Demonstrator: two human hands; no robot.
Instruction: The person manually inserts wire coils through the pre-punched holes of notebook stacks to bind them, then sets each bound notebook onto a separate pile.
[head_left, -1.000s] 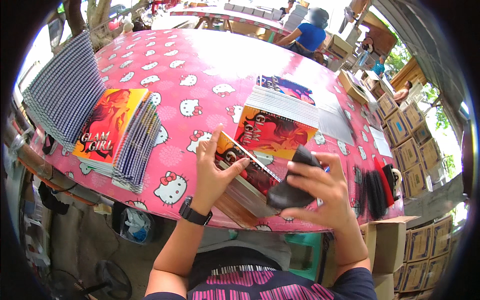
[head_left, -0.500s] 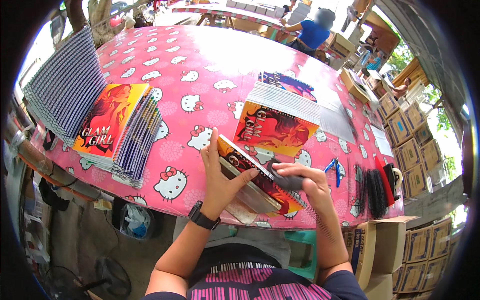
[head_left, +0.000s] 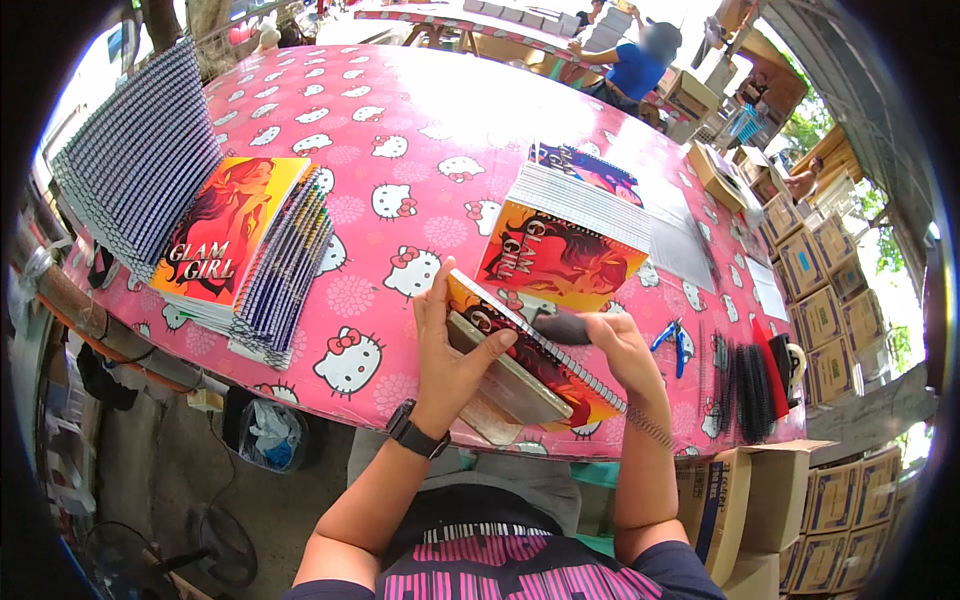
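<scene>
My left hand (head_left: 450, 350) grips a notebook (head_left: 560, 368) with a red and yellow cover, thumb on the near side, fingers behind its upper left end. The notebook leans tilted against a grey-beige block (head_left: 510, 378) at the table's near edge. A spiral coil (head_left: 590, 382) runs through the holes of its upward edge, and a loose tail passes the lower right end beside my right forearm. My right hand (head_left: 625, 352) is closed around a dark grey rounded thing (head_left: 562, 328) beside the spine; its exact kind is unclear.
A notebook stack (head_left: 570, 255) lies just beyond; a larger stack (head_left: 235, 235) and a leaning pile of bound notebooks (head_left: 135, 160) stand at left. Blue pliers (head_left: 670, 345) and black coils (head_left: 750, 390) lie at right. A cardboard box (head_left: 770, 490) stands beside the table. A person (head_left: 640, 65) works at the far table.
The coil now reaches farther along the notebook's edge, and its loose tail is shorter. My right hand has drawn slightly up and back from the spine. My left hand keeps its hold.
</scene>
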